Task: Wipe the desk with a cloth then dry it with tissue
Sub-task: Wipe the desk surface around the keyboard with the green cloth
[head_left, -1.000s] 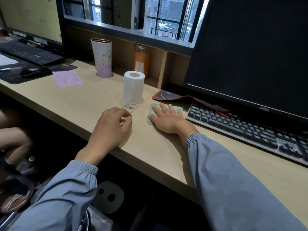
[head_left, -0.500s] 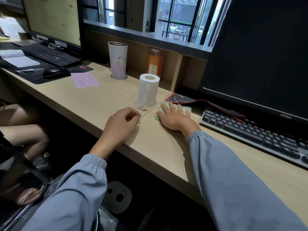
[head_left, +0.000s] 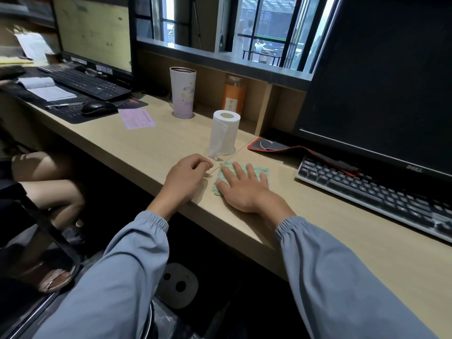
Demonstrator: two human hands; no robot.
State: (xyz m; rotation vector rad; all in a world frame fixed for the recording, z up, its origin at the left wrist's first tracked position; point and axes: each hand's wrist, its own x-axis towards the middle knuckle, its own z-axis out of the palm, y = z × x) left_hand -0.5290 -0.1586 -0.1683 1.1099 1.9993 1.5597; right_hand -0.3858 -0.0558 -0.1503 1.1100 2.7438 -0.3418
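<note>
Pale wooden counter [head_left: 146, 150] looks mid-wipe: right hand [head_left: 242, 189] presses flat, fingers spread, on the green cloth [head_left: 265, 170]; left hand [head_left: 186, 179] rests loosely curled, empty; tissue roll [head_left: 225, 133] untouched, so drying remains

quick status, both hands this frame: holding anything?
Left hand: loosely curled, rests on the desk, holds nothing.
Right hand: open, fingers straight, pressing flat on the green cloth.

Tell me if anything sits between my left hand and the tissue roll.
Nothing visible does. The left hand rests on the desk just in front of the tissue roll, with bare desk between them. The green cloth, pressed flat under the right hand, lies off to the right of that path.
</note>
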